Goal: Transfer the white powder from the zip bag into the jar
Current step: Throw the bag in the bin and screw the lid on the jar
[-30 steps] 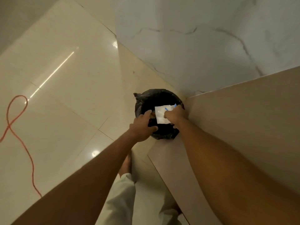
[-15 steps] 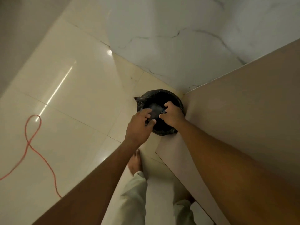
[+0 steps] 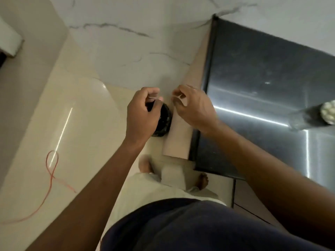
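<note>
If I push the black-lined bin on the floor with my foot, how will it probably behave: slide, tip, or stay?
The bin is small and stands on glossy floor tiles, so it would likely slide easily. It sits close against the cabinet side, which should stop it tipping that way. Its black liner looks thin and crinkled, probably floppy and light.
</note>
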Motion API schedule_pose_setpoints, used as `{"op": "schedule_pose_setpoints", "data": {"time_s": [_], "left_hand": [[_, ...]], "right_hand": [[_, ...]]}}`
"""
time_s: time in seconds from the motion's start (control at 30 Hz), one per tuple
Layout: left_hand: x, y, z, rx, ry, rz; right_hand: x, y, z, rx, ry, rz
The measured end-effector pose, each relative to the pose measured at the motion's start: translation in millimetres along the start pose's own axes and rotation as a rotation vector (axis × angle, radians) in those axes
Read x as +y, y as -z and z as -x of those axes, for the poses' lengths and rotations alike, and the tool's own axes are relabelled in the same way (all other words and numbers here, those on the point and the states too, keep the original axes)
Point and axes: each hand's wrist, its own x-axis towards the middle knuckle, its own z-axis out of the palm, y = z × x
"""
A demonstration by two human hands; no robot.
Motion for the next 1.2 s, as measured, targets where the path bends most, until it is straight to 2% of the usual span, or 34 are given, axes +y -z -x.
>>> {"op": "schedule_pose_setpoints", "data": {"time_s": [0.2, 0.33, 0.43, 0.6, 0.73, 0.83, 0.93, 1.07, 1.13, 1.2], "left_hand": [[82.6, -65.1, 43.2, -0.178, -0.199, -0.037], [123.6, -133.6, 67.4, -0.311, -0.319, -0.039], [151.4, -190.1, 83.7, -0.445, -0.323, -0.061], [199.3, -293.1, 117.3, -0.577, -0.309, -0.082], [217.2, -367.4, 131.9, -0.639, -0.283, -0.149], [225.7, -412.9, 138.5, -0.648, -0.198, -0.235], [232.9, -445.8, 141.8, -0.604, -0.121, -0.238], [236.0, -475.0, 138.4, -0.507, -0.061, -0.237], [235.3, -486.1, 133.2, -0.487, -0.044, -0.233], [234.1, -494.1, 126.8, -0.481, -0.035, -0.195]], "right_hand": [[65.5, 97.8, 85.3, 0.294, -0.054, 0.018], [129.5, 144.3, 138.9, 0.455, -0.171, 0.032], [172.6, 175.3, 173.7, 0.493, -0.226, 0.084], [243.2, 218.1, 220.2, 0.484, -0.267, 0.198], [310.1, 240.9, 240.6, 0.485, -0.328, 0.213], [362.1, 253.4, 246.1, 0.488, -0.384, 0.228], [405.7, 267.8, 240.3, 0.421, -0.464, 0.174], [449.6, 285.5, 225.4, 0.023, -0.564, 0.216], [464.5, 290.0, 218.0, -0.134, -0.557, 0.242], [473.5, 290.4, 213.5, -0.143, -0.527, 0.262]]}}
